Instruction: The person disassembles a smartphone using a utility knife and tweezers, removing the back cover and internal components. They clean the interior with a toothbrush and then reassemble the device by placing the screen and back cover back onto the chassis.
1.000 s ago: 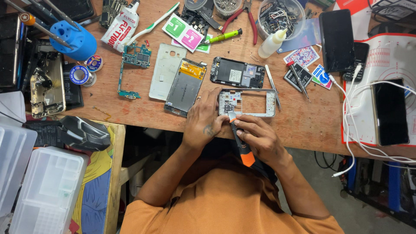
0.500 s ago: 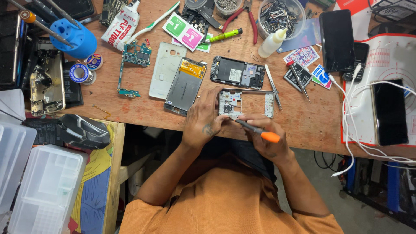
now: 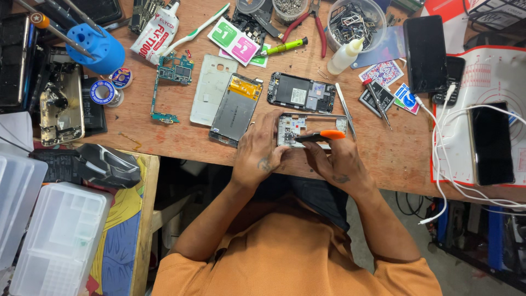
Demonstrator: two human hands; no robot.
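Head view shows the left hand (image 3: 257,156) pinching the grey phone mid-frame (image 3: 309,127) at the workbench (image 3: 164,134) edge while the right hand (image 3: 337,161) grips an orange-handled screwdriver (image 3: 320,135) lying across it; best to keep the frame pressed flat and the tip squarely seated.

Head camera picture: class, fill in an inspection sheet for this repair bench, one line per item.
Surface: wooden bench, worn and crowded.
Job's things: grey phone frame at the bench's near edge; orange-handled screwdriver lying across it.
Clutter: white back cover, screen panel, circuit board, pliers, glue bottle.
Grippers: left hand steadies the frame; right hand holds the screwdriver.
Cables: white cable on the right.
Surroundings: clear plastic boxes on the left.
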